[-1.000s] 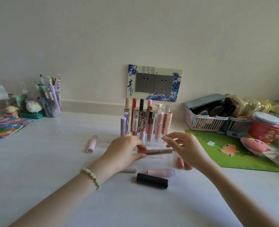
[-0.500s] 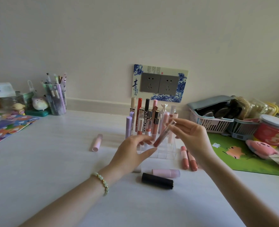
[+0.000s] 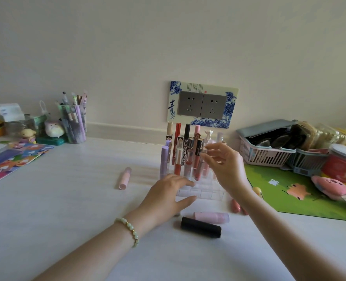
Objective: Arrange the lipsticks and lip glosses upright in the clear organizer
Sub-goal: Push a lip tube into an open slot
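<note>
The clear organizer (image 3: 207, 194) stands mid-table, its back rows filled with several upright lipsticks and lip glosses (image 3: 183, 153). My right hand (image 3: 228, 171) pinches the cap of a slim reddish lip gloss (image 3: 202, 165) that stands upright in the organizer's right side. My left hand (image 3: 168, 196) rests with spread fingers against the organizer's front left corner. Loose on the table lie a black lipstick (image 3: 200, 230), a pale pink tube (image 3: 211, 217), a pink tube (image 3: 124, 178) off to the left, and coral tubes (image 3: 236, 205) partly hidden behind my right wrist.
A pen cup (image 3: 74, 126) and small figurines stand at the back left beside a colourful booklet (image 3: 15, 159). On the right are a green mat (image 3: 302, 191), a pink basket (image 3: 265, 153), a red jar (image 3: 342, 165) and a pink plush (image 3: 330, 187). A wall socket (image 3: 202, 105) sits behind the organizer.
My right hand turned the slim lip gloss from tilted in the air to upright in the organizer. My left hand dropped onto the organizer's front corner.
</note>
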{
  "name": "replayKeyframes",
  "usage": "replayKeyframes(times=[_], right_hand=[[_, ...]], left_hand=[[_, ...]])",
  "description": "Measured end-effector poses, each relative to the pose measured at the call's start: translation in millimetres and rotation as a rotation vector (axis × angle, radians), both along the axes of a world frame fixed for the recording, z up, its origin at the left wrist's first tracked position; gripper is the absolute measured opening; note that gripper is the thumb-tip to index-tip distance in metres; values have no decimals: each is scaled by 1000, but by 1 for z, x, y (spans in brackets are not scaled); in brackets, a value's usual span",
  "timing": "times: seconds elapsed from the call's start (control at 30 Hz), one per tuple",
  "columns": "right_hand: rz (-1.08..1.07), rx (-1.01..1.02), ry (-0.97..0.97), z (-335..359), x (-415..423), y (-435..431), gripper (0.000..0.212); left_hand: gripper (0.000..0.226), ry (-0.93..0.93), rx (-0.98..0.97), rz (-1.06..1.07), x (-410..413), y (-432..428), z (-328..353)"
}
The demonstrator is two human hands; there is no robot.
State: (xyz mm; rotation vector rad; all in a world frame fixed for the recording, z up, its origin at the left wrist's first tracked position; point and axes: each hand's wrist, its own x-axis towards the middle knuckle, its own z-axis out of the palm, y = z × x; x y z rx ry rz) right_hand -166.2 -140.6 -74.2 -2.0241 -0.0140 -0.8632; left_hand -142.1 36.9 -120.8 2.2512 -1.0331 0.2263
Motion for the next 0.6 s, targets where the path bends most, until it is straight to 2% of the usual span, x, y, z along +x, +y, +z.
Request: replayKeyframes(times=[0.27, 0.6], right_hand=[[-37, -40, 71, -11, 10, 1, 13], [-55, -42, 101, -17, 12, -1, 22]], left_hand=[[35, -35, -16, -9, 1, -1, -1], [33, -50, -25, -13, 1, -1, -3]])
